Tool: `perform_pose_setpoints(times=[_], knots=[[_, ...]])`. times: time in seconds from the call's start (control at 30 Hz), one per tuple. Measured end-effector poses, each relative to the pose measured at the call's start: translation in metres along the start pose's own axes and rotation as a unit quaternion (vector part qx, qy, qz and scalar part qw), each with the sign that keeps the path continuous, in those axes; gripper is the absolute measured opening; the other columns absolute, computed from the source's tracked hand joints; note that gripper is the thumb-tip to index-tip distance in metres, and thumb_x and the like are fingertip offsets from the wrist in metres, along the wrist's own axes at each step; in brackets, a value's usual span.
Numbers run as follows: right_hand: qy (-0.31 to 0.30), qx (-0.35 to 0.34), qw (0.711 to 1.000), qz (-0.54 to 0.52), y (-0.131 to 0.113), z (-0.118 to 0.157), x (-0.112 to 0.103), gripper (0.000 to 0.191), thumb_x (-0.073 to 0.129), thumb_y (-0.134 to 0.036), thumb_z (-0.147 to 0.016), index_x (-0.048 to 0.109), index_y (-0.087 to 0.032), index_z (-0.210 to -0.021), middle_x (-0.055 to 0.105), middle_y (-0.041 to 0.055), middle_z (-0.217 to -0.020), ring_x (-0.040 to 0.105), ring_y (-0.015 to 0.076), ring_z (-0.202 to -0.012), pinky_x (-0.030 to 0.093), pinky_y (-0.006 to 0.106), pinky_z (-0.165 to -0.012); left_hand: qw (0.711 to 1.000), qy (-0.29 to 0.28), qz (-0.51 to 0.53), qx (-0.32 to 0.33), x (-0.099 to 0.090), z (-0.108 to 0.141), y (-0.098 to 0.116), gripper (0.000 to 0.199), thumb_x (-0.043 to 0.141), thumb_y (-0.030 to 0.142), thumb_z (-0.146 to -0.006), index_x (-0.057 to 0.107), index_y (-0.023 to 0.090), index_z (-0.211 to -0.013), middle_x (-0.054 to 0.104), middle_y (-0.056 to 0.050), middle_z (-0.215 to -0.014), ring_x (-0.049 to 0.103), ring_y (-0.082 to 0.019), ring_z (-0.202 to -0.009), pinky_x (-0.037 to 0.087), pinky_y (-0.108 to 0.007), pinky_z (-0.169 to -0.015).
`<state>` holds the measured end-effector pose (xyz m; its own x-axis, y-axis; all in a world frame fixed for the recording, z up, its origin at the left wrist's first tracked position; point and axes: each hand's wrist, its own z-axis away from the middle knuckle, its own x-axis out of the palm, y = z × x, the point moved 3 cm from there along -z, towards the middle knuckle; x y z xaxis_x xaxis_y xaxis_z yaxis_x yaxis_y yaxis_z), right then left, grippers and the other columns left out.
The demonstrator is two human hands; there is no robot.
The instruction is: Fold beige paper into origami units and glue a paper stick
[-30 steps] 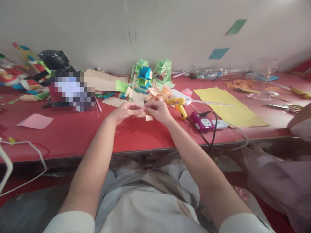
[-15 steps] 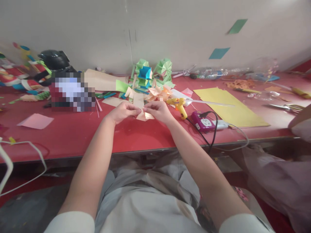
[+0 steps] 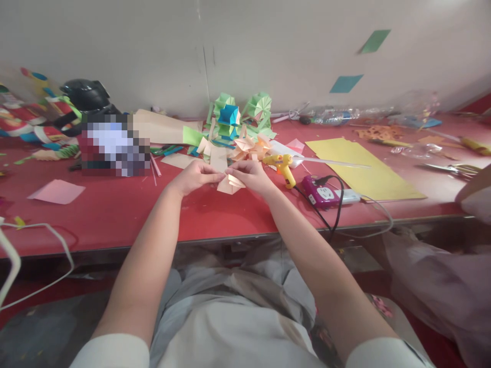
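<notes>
A small piece of folded peach paper (image 3: 229, 186) is pinched between my two hands, a little above the red table. My left hand (image 3: 195, 177) has its thumb and fingers closed on the paper's left edge. My right hand (image 3: 251, 176) grips the other side, with pale folded flaps showing under its fingers. Just beyond them lie folded peach paper shapes (image 3: 251, 145) and beige paper strips (image 3: 218, 157). Green paper fan forms (image 3: 261, 106) and a blue paper form (image 3: 229, 121) stand farther back by the wall.
To the right lie a yellow glue gun (image 3: 284, 167), a purple power socket (image 3: 321, 193) with cables, yellow sheets (image 3: 368, 168) and scissors (image 3: 452, 167). A pink paper (image 3: 57, 191) lies left, near a blurred-out device (image 3: 113, 145). Another person's arm (image 3: 475, 189) rests at the right edge.
The folded paper has turned slightly and shifted a little right and down, showing more of its pale flaps. Both hands keep hold of it in nearly the same place.
</notes>
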<state>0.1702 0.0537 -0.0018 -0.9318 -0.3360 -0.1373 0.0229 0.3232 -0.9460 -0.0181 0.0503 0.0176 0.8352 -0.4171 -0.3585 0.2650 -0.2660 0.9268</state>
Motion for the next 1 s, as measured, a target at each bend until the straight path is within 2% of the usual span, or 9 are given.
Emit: perform_pose_setpoints(times=[0.17, 0.37, 0.47, 0.63, 0.8, 1.0], knots=[[-0.018, -0.001, 1.0, 0.024, -0.001, 0.0, -0.002, 0.043, 0.075, -0.057, -0.078, 0.07, -0.015, -0.073, 0.063, 0.0016, -0.067, 0.053, 0.0115, -0.061, 0.038, 0.025, -0.055, 1.0, 0.002, -0.004, 0.001, 0.002, -0.001, -0.002, 0.038, 0.081, 0.053, -0.073, 0.077, 0.015, -0.072, 0.069, -0.005, -0.066, 0.06, -0.014, -0.061, 0.047, -0.026, -0.058], [0.017, -0.016, 0.999, 0.03, -0.003, 0.001, -0.001, 0.051, 0.074, -0.066, -0.075, 0.068, -0.016, -0.073, 0.06, 0.0011, -0.066, 0.051, 0.0122, -0.062, 0.039, 0.025, -0.055, 1.0, -0.024, -0.002, 0.001, 0.005, 0.0, 0.001, 0.038, 0.076, 0.053, -0.078, 0.073, 0.016, -0.07, 0.066, -0.004, -0.064, 0.06, -0.015, -0.061, 0.049, -0.028, -0.061], [0.043, -0.029, 0.998, 0.033, -0.002, 0.0, -0.001, 0.052, 0.071, -0.069, -0.077, 0.069, -0.017, -0.076, 0.064, 0.0026, -0.071, 0.055, 0.014, -0.067, 0.043, 0.026, -0.059, 1.0, 0.007, -0.01, 0.011, 0.004, -0.001, 0.003, 0.04, 0.077, 0.054, -0.076, 0.072, 0.015, -0.067, 0.064, -0.003, -0.061, 0.056, -0.014, -0.058, 0.043, -0.026, -0.055], [0.102, -0.065, 0.992, 0.038, -0.005, -0.001, -0.006, 0.049, 0.069, -0.068, -0.079, 0.071, -0.019, -0.087, 0.071, 0.0065, -0.094, 0.064, 0.0175, -0.086, 0.051, 0.029, -0.074, 0.998, 0.065, 0.011, -0.019, 0.002, -0.002, -0.001, 0.042, 0.08, 0.056, -0.072, 0.074, 0.015, -0.071, 0.064, -0.003, -0.062, 0.054, -0.013, -0.056, 0.039, -0.025, -0.051], [0.053, -0.089, 0.988, 0.111, -0.01, 0.001, -0.005, 0.04, 0.072, -0.059, -0.081, 0.074, -0.019, -0.087, 0.07, 0.0061, -0.09, 0.062, 0.0166, -0.081, 0.047, 0.028, -0.066, 0.996, 0.089, -0.004, -0.009, -0.002, -0.004, -0.004, 0.043, 0.08, 0.058, -0.071, 0.075, 0.015, -0.073, 0.064, -0.003, -0.061, 0.052, -0.012, -0.055, 0.038, -0.025, -0.052], [-0.003, -0.053, 0.994, 0.094, -0.002, 0.001, -0.002, 0.04, 0.071, -0.055, -0.083, 0.072, -0.017, -0.096, 0.069, 0.0042, -0.08, 0.06, 0.0143, -0.07, 0.042, 0.027, -0.059, 0.992, 0.114, -0.047, 0.006, -0.006, -0.006, -0.01, 0.046, 0.077, 0.06, -0.073, 0.076, 0.015, -0.075, 0.068, -0.004, -0.065, 0.055, -0.013, -0.059, 0.04, -0.025, -0.056]])
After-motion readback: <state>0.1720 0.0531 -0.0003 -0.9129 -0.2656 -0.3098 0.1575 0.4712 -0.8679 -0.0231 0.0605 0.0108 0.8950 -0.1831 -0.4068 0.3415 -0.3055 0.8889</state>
